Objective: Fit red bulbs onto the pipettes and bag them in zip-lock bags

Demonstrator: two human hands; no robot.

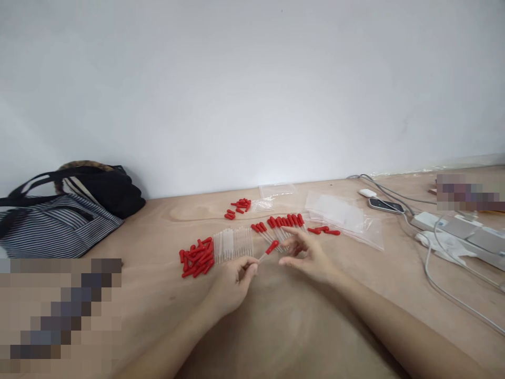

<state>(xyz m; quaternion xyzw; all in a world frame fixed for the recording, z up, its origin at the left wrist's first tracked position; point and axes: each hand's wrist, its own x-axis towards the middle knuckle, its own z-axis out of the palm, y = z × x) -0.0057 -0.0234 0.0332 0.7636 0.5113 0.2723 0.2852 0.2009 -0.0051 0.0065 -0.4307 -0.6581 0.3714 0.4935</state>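
Observation:
My left hand (233, 281) is closed in a pinch on the clear stem of a dropper (267, 251) with a red rubber bulb. My right hand (305, 253) hovers just right of that bulb, fingers apart and holding nothing. Left of my hands lies a heap of loose red bulbs (197, 257), with a row of clear dropper tubes (233, 243) beside it. Behind my right hand lies a row of assembled droppers (282, 223) with red tops. More red bulbs (239, 207) sit farther back, and a few lie to the right (324, 230).
Clear plastic bags (341, 216) lie at the back right of the wooden table (158, 221). A phone (385, 205), power strip (460, 226) and white cables (445, 287) occupy the right side. A striped bag (55, 223) and a black bag (106, 189) stand at the left by the wall.

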